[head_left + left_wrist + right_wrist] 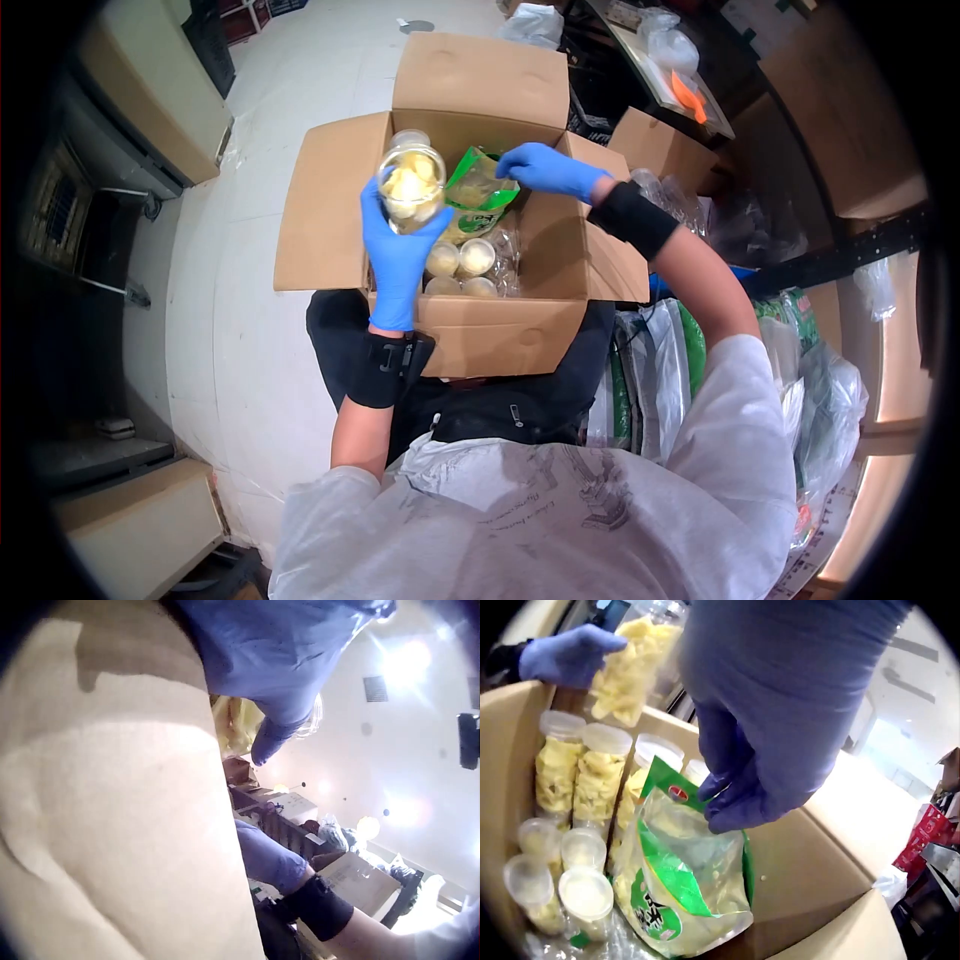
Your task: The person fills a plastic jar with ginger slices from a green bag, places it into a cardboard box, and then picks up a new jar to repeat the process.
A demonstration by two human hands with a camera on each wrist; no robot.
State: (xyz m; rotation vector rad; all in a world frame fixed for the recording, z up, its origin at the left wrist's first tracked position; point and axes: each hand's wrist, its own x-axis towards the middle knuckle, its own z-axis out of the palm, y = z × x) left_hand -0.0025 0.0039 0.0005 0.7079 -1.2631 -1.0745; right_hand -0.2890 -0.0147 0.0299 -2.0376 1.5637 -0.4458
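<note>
My blue-gloved left hand (pixel 393 258) grips a clear plastic jar (pixel 412 190) filled with pale yellow pieces, held over the left side of an open cardboard box (pixel 500 335). In the left wrist view, a box flap (pixel 112 802) hides part of that hand and jar. My gloved right hand (pixel 548 170) pinches the top edge of a green and clear plastic bag (pixel 675 889), which stands inside the box. In the right wrist view the bag's upper part gapes. Several lidded jars (pixel 600 769) of the same yellow pieces stand beside it.
Small lidded tubs (pixel 585 892) and crinkled clear plastic fill the box's near part. The box rests by the person's lap with its flaps spread outward. To the right are another carton (pixel 655 140), large packed bags (pixel 655 370) and a table with an orange scoop (pixel 688 98).
</note>
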